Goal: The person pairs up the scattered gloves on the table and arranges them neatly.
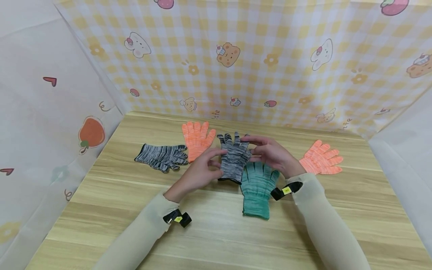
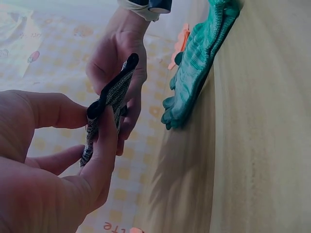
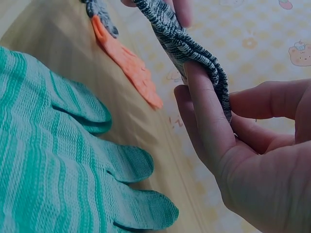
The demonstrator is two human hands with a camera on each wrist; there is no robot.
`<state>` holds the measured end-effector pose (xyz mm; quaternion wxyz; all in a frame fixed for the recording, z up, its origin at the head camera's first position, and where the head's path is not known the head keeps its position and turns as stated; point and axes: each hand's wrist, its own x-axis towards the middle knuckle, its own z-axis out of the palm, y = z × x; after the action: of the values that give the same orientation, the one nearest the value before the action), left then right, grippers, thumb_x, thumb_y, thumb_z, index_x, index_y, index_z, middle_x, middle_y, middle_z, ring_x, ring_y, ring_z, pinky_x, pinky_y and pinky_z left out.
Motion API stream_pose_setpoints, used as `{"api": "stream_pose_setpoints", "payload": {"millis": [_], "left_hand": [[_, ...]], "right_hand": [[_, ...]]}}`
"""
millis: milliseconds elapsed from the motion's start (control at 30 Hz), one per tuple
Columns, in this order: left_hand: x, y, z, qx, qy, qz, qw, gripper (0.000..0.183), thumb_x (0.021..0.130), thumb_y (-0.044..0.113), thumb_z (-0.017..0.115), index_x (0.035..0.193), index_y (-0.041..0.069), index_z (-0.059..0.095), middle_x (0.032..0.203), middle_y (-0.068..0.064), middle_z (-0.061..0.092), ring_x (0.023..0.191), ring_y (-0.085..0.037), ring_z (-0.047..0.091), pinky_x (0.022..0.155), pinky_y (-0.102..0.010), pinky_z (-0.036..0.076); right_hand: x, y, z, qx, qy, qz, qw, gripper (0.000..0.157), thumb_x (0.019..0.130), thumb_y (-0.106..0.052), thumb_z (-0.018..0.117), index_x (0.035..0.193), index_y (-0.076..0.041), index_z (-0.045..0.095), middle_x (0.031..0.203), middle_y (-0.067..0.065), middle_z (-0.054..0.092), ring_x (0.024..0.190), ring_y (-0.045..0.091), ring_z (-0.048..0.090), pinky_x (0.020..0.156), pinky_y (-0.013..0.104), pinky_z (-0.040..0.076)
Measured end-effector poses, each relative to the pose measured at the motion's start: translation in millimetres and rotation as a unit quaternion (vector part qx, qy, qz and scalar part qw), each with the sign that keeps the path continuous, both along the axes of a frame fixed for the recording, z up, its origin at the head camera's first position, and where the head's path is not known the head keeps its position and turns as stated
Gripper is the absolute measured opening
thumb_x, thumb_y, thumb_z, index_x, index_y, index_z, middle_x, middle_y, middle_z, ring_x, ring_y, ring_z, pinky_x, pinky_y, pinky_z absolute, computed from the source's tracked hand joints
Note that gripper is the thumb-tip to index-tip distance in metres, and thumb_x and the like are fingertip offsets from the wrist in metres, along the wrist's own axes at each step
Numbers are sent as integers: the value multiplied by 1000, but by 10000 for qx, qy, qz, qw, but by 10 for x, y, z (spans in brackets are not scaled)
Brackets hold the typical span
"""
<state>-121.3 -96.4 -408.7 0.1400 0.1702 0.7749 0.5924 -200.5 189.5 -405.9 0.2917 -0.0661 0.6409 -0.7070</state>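
Both hands hold a grey-and-black knit glove (image 1: 233, 159) raised over the table, its fingers toward the back and its dark cuff edge toward the front. My left hand (image 1: 203, 169) pinches its left side near the cuff; in the left wrist view the thumb and fingers press the folded dark edge (image 2: 98, 108). On the other side my right hand (image 1: 271, 154) pinches the glove by its finger end, and the right wrist view shows the knit (image 3: 218, 73) between thumb and fingers. Just below lies a green glove (image 1: 258, 191), palm area flat, partly overlapped by the held one.
A second grey-and-black glove (image 1: 160, 156) lies at the left, fingers pointing right. Beside it an orange glove (image 1: 197, 138) lies near the back. Another orange glove (image 1: 322, 159) rests at the right, partly behind the right wrist. A checked cloth (image 1: 256, 82) hangs behind the wooden table (image 1: 216, 240).
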Motion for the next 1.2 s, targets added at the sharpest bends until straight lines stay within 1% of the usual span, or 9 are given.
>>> {"api": "stream_pose_setpoints", "payload": {"millis": [133, 267, 467, 600, 700, 867, 933, 1100, 1200], "left_hand": [[39, -25, -17, 29, -50, -7, 10000, 69, 97, -3, 75, 162, 7, 54, 170, -13, 41, 125, -35, 63, 85, -38, 64], [77, -50, -31, -16, -83, -5, 10000, 71, 96, -3, 77, 162, 8, 54, 171, -13, 40, 125, -34, 64, 83, -38, 65], [130, -105, -38, -63, 14, -68, 10000, 72, 95, -4, 77, 162, 5, 53, 170, -17, 40, 123, -35, 65, 85, -36, 64], [158, -153, -50, -137, 36, -54, 9999, 72, 95, -4, 77, 162, 5, 53, 170, -17, 39, 122, -36, 65, 85, -36, 64], [177, -193, -56, -204, 38, -22, 9998, 72, 95, -3, 78, 162, 7, 54, 171, -17, 38, 123, -36, 65, 87, -37, 64], [214, -246, -53, -165, -34, -2, 9999, 73, 94, -4, 78, 162, 6, 53, 168, -17, 40, 123, -36, 65, 89, -39, 64], [235, -260, -51, -165, -22, 2, 9999, 75, 93, -5, 79, 162, 5, 53, 166, -17, 43, 123, -35, 65, 89, -39, 64], [301, -296, -56, -276, 109, -5, 9996, 79, 89, -9, 79, 162, 3, 51, 158, -17, 49, 119, -32, 65, 85, -35, 64], [337, -317, -73, -376, 150, 6, 9992, 79, 88, -9, 79, 162, 1, 51, 157, -19, 49, 116, -30, 65, 83, -33, 63]], "right_hand": [[26, -12, -2, 2, 3, 53, 10000, 63, 103, 12, 44, 165, 4, 44, 165, 10, 32, 76, 11, 43, 86, 31, 62], [52, -18, -1, 74, 57, 147, 9998, 62, 103, 11, 46, 165, 3, 45, 168, 11, 31, 79, 13, 45, 89, 34, 61], [95, -53, 4, 33, 101, 263, 9996, 61, 104, 12, 46, 165, 6, 43, 178, 15, 21, 79, 13, 47, 90, 36, 62], [124, -92, 34, 84, 93, 308, 9994, 62, 103, 13, 48, 164, 6, 43, 177, 16, 25, 80, 13, 48, 89, 35, 62], [137, -121, 53, 123, 119, 373, 9992, 62, 103, 13, 49, 164, 6, 44, 176, 16, 26, 85, 15, 50, 90, 35, 62], [141, -156, 45, 132, 235, 543, 9982, 60, 103, 14, 49, 163, 8, 44, 179, 17, 21, 94, 18, 53, 93, 38, 63], [150, -177, 42, 143, 259, 613, 9977, 59, 104, 14, 49, 163, 8, 44, 179, 18, 20, 96, 19, 54, 94, 39, 63], [182, -242, 36, 253, 276, 702, 9968, 58, 104, 12, 52, 162, 8, 46, 178, 19, 23, 94, 20, 57, 92, 39, 64], [199, -270, 23, 471, 459, 821, 9944, 58, 104, 11, 54, 161, 8, 47, 177, 21, 24, 91, 21, 60, 93, 43, 64]]}}
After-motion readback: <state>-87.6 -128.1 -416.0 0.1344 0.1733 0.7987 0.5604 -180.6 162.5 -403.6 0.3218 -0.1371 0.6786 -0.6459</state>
